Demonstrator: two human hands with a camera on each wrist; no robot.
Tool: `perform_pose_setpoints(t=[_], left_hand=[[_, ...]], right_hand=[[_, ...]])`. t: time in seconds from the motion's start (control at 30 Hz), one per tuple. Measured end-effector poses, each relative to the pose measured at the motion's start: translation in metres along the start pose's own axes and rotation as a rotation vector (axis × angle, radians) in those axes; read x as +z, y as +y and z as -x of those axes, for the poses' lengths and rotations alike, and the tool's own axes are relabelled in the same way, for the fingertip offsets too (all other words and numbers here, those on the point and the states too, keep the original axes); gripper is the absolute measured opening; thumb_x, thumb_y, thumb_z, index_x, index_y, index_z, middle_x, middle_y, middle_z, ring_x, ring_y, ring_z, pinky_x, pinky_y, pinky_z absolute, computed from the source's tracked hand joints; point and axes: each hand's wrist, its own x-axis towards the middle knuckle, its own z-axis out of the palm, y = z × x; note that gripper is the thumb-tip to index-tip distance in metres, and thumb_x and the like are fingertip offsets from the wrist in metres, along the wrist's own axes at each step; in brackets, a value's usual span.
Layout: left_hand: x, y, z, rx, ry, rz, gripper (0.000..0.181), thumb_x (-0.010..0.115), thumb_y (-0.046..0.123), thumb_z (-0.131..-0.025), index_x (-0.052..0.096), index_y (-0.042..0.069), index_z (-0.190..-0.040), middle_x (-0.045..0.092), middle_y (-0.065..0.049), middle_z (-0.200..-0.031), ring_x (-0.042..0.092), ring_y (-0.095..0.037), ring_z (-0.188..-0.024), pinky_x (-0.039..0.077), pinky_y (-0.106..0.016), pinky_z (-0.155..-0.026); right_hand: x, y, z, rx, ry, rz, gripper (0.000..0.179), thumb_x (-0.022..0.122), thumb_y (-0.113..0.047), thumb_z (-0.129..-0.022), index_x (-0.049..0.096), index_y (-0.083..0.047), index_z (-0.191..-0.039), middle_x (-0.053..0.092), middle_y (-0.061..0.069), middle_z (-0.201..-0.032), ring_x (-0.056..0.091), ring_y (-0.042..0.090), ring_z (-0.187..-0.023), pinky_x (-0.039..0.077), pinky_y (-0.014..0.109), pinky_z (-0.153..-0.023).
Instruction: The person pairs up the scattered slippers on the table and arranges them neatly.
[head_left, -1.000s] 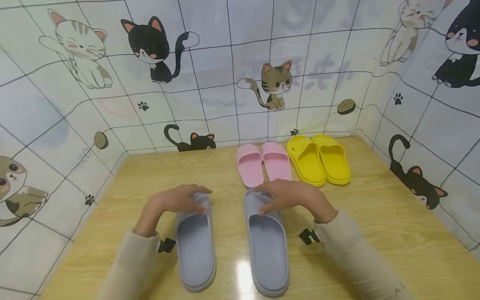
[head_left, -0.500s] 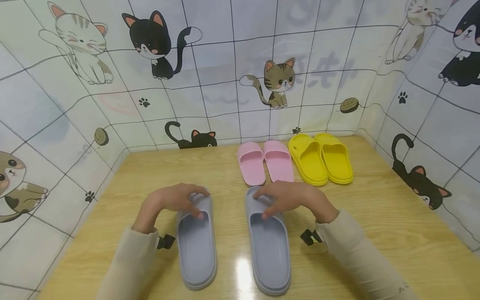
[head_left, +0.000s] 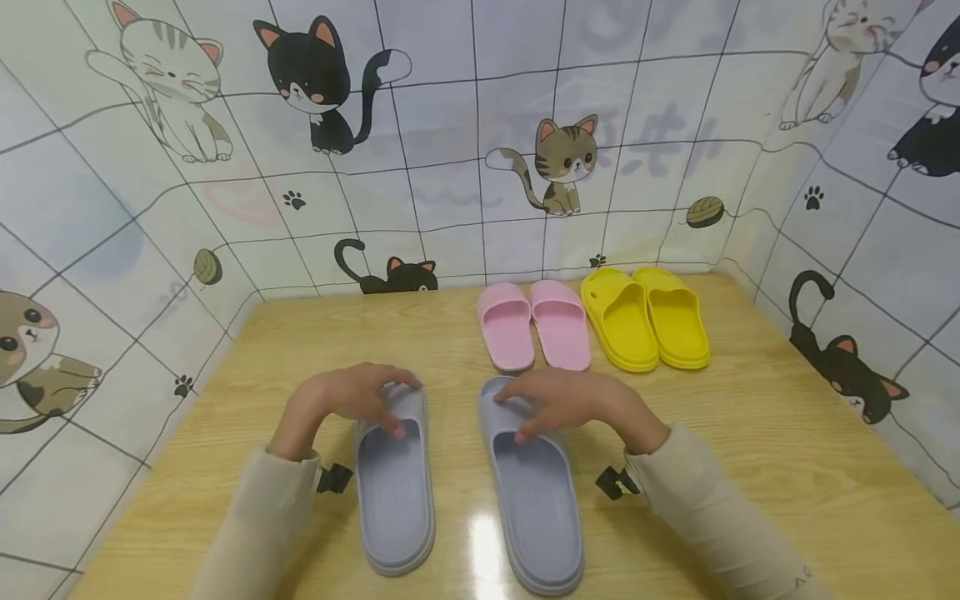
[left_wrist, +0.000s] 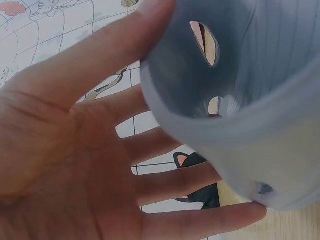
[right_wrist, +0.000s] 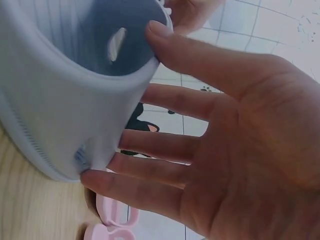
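Two grey slide slippers lie side by side on the wooden table, heels toward me. My left hand [head_left: 358,397] pinches the upper of the left slipper [head_left: 396,508], thumb at the foot opening and fingers reaching over the outside. In the left wrist view this slipper's upper [left_wrist: 250,145] shows slots through it. The right slipper [head_left: 540,517] is held by my right hand [head_left: 573,400] in a like way, its toe angled a little to the left. The right wrist view shows the thumb on the rim of its upper [right_wrist: 100,100], the fingers along its outer side.
Behind the right grey slipper stands a pair of pink slippers [head_left: 508,337], heels toward me. Beside them on the right are yellow slippers [head_left: 628,333]. Walls with printed cats [head_left: 450,183] border the wooden table [head_left: 300,333] at the back and both sides.
The right slipper's toe has swung slightly left with my right hand. Both thumbs have come in to the edges of the foot openings. The left slipper lies nearly the same.
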Motion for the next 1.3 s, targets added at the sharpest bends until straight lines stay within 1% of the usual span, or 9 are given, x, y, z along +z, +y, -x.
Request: perform_pose_setpoints(t=[0.13,0.3,0.43,0.6,0.73,0.87,1.03,1.3], left_hand=[[0.001,0.001,-0.001,0.002,-0.004,0.002,0.070,0.088,0.032,-0.081,0.058,0.021,-0.144,0.050,-0.013,-0.155,0.046,-0.034,-0.141,0.040,-0.058,-0.117],[0.002,0.000,-0.004,0.009,0.011,-0.003,0.070,0.088,0.033,-0.081,0.058,0.022,-0.144,0.050,-0.013,-0.156,0.046,-0.035,-0.142,0.040,-0.059,-0.117],[0.002,-0.002,-0.006,0.016,0.016,0.002,0.071,0.087,0.035,-0.081,0.057,0.023,-0.145,0.049,-0.013,-0.157,0.044,-0.035,-0.144,0.038,-0.060,-0.118],[0.002,-0.003,-0.008,-0.003,0.026,0.003,0.071,0.086,0.036,-0.082,0.055,0.024,-0.145,0.047,-0.014,-0.159,0.043,-0.037,-0.145,0.038,-0.061,-0.118],[0.001,-0.005,-0.010,-0.009,0.051,-0.007,0.072,0.085,0.036,-0.084,0.054,0.023,-0.147,0.047,-0.016,-0.158,0.044,-0.038,-0.144,0.039,-0.061,-0.117],[0.001,-0.008,-0.011,0.002,0.079,0.000,0.072,0.085,0.036,-0.084,0.054,0.020,-0.147,0.047,-0.019,-0.158,0.044,-0.041,-0.145,0.038,-0.062,-0.117],[0.001,-0.012,-0.013,0.014,0.122,0.007,0.070,0.085,0.036,-0.084,0.056,0.018,-0.145,0.049,-0.020,-0.156,0.044,-0.042,-0.145,0.038,-0.061,-0.118],[-0.001,-0.020,-0.016,0.001,0.182,0.026,0.069,0.084,0.037,-0.085,0.057,0.014,-0.145,0.049,-0.020,-0.157,0.044,-0.042,-0.146,0.039,-0.061,-0.118]], right_hand=[[0.005,-0.004,-0.005,-0.002,0.020,0.027,0.059,0.077,-0.031,-0.092,0.059,-0.012,-0.144,0.060,0.006,-0.149,0.054,0.028,-0.140,0.042,0.048,-0.119],[0.010,-0.008,-0.016,-0.011,0.059,0.073,0.059,0.076,-0.031,-0.094,0.057,-0.011,-0.146,0.059,0.006,-0.150,0.053,0.027,-0.141,0.041,0.046,-0.120],[0.013,-0.009,-0.026,0.010,0.079,0.067,0.059,0.076,-0.032,-0.094,0.057,-0.012,-0.147,0.058,0.006,-0.151,0.051,0.027,-0.143,0.040,0.046,-0.121],[0.012,-0.011,-0.036,0.013,0.104,0.048,0.058,0.076,-0.032,-0.094,0.058,-0.013,-0.146,0.059,0.006,-0.151,0.052,0.027,-0.143,0.040,0.047,-0.121],[0.010,-0.012,-0.043,0.001,0.132,0.034,0.055,0.075,-0.031,-0.095,0.060,-0.013,-0.144,0.060,0.007,-0.149,0.052,0.028,-0.142,0.040,0.048,-0.121],[0.009,-0.012,-0.051,-0.013,0.152,0.032,0.053,0.075,-0.031,-0.095,0.061,-0.011,-0.143,0.061,0.008,-0.149,0.053,0.029,-0.141,0.040,0.048,-0.120],[0.007,-0.011,-0.062,-0.010,0.178,0.041,0.052,0.074,-0.031,-0.095,0.062,-0.012,-0.142,0.062,0.007,-0.148,0.053,0.029,-0.141,0.041,0.047,-0.120],[0.004,-0.008,-0.078,0.016,0.209,-0.006,0.050,0.075,-0.031,-0.095,0.064,-0.013,-0.140,0.063,0.008,-0.146,0.055,0.027,-0.139,0.044,0.045,-0.118]])
